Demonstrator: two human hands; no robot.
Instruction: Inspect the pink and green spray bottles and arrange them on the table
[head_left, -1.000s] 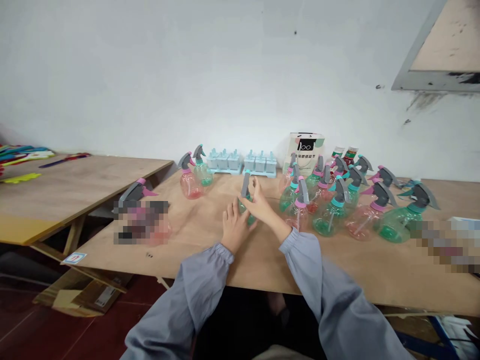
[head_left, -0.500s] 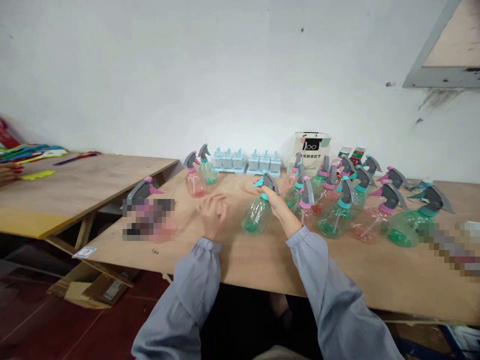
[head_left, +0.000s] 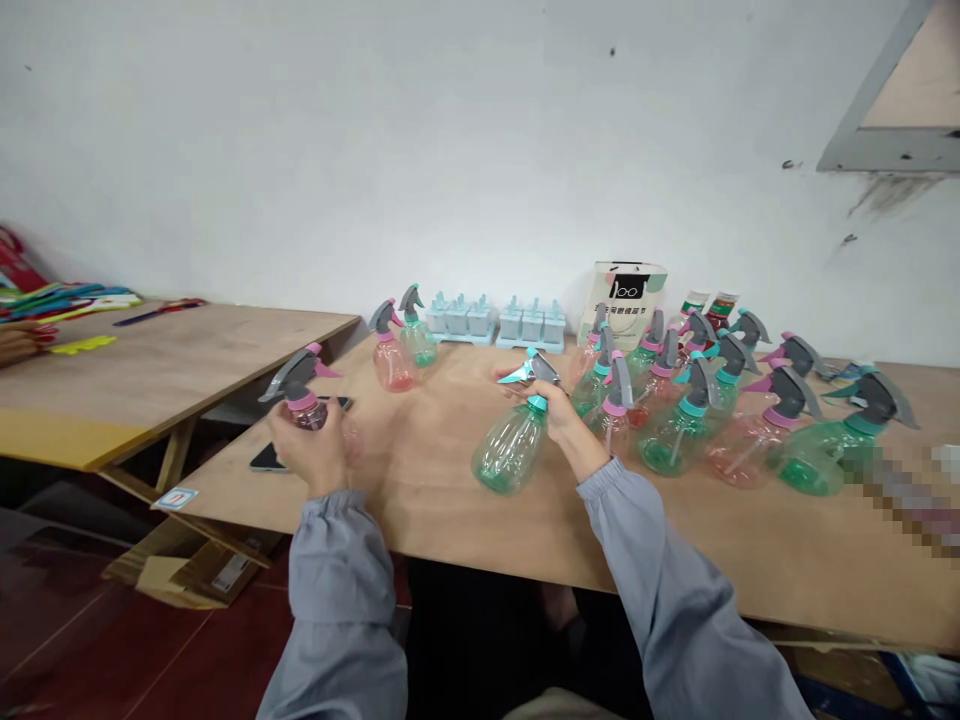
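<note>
At the left of the table, my left hand is closed around the upper body of a pink spray bottle, just under its pink collar. Its grey head with pink trigger shows above my fingers; much of its body is hidden. My right hand grips the neck of a green spray bottle, which leans with its base toward the left. The turquoise trigger of this bottle points left. A dark flat phone lies beside my left hand.
Several pink and green spray bottles crowd the right side. Behind stand another pink bottle, a green one, light-blue popsicle moulds and a printed bag. Another person's hand rests on the left table.
My left hand has moved left and closed around the pink bottle. The green bottle in my right hand has tilted further, its base swinging left and toward me.
</note>
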